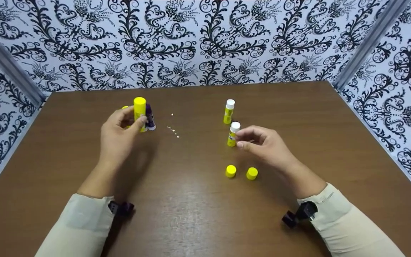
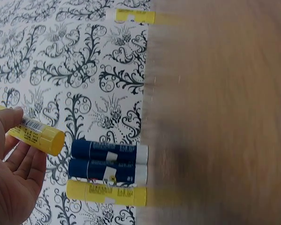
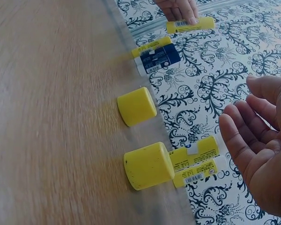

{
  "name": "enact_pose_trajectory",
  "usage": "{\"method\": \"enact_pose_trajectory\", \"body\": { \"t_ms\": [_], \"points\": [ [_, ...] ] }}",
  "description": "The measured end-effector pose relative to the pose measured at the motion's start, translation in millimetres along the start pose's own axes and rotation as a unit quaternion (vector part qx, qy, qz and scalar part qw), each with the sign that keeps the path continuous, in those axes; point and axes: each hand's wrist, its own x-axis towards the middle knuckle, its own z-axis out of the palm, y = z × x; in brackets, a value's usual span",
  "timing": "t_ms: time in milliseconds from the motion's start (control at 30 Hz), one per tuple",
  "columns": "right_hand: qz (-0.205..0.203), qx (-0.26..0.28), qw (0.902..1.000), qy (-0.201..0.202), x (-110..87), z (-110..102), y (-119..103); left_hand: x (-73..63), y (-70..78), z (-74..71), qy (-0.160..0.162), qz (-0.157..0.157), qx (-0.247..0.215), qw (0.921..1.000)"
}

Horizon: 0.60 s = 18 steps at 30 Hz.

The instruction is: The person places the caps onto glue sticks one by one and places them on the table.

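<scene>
My left hand (image 1: 118,134) grips a yellow glue stick (image 1: 140,107) between thumb and fingers, raised above the table at the left. Its flat end faces the camera in the left wrist view. Beyond this hand stand two navy glue sticks (image 2: 107,169) in a row with another yellow glue stick (image 2: 107,193), partly hidden in the head view. At the right, my right hand (image 1: 268,144) hovers with loosely bent fingers and nothing in them; its fingertips are right beside an upright yellow glue stick with a white top (image 1: 232,137). A second white-topped glue stick (image 1: 228,114) stands behind that one.
Two yellow caps (image 1: 231,171) (image 1: 252,174) stand on the brown table (image 1: 177,214) in front of the white-topped sticks. Small white crumbs (image 1: 173,131) lie left of the middle. Patterned walls (image 1: 205,43) enclose the table at the back and sides.
</scene>
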Motion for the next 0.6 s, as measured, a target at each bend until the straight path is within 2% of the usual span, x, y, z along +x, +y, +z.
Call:
{"method": "enact_pose_trajectory", "body": {
  "t_ms": [600],
  "points": [
    [0.000, -0.025, 0.9997, -0.005, 2.5, -7.7, 4.9, 15.1, -19.4, -20.9, 0.059, -0.048, -0.027, 0.9967]
  ]
}}
